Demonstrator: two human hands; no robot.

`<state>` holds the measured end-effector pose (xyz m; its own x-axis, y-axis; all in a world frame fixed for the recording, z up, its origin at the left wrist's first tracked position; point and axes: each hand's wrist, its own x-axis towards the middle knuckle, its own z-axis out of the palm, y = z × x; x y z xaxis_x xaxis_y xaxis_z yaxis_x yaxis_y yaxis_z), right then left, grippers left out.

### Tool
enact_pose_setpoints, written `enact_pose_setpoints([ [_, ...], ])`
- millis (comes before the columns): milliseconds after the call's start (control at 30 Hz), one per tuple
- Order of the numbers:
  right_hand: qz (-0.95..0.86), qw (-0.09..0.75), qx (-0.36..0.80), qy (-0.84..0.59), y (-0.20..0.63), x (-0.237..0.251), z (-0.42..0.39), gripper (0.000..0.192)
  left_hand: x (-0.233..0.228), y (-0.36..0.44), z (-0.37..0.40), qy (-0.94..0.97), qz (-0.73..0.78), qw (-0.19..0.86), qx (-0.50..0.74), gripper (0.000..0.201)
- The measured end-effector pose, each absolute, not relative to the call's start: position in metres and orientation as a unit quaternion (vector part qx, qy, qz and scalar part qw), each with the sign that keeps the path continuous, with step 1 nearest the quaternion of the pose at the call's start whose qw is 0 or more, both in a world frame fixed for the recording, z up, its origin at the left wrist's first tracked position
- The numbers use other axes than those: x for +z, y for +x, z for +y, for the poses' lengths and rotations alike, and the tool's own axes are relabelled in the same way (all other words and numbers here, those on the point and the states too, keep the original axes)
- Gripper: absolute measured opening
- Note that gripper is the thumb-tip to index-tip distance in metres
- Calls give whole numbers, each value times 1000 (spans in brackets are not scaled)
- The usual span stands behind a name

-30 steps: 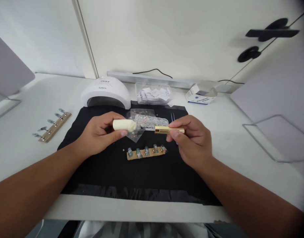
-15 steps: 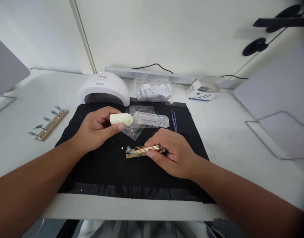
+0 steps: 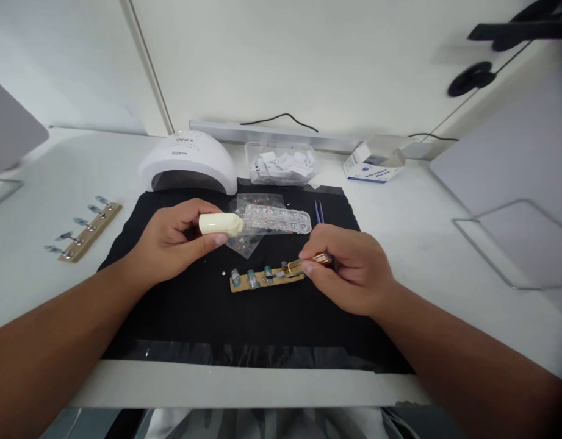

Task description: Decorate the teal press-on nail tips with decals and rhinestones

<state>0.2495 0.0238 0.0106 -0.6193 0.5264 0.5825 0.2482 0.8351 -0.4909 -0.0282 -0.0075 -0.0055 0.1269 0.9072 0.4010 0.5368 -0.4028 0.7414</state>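
My left hand (image 3: 180, 241) is closed around a cream-coloured nail polish bottle (image 3: 216, 224), which lies on its side in the grip, above the black mat. Between the thumb and fingers of my right hand (image 3: 349, 265) is a gold-handled nail polish brush (image 3: 301, 265). Its bristle end points left, at or just above the nail tips on a wooden strip (image 3: 241, 284). Several bluish nail tips (image 3: 252, 278) stand on that strip; the brush and hand partly hide its right end. I cannot tell whether the bristles touch a tip.
Behind my hands lie a clear compartment case (image 3: 281, 219) and blue tweezers (image 3: 319, 211). A white nail lamp (image 3: 187, 161), a plastic box of white packets (image 3: 281, 164) and an open carton (image 3: 374, 166) stand at the back. Another strip of nail tips (image 3: 89, 233) lies left.
My right hand has moved right with the brush, uncovering nail tips at the strip's left part. My left hand still holds the bottle in about the same place.
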Motion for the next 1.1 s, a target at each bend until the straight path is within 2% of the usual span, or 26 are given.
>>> enact_pose_setpoints([
  [600,-878,347,156,-292,280,20,52,17,-9,-33,-8,729,488,226,424,20],
  [933,-815,439,252,-282,275,12,39,10,-8,-34,-8,731,487,229,420,20],
  [1100,-732,493,329,-336,263,-1,32,3,-5,-33,-8,740,477,206,428,19],
])
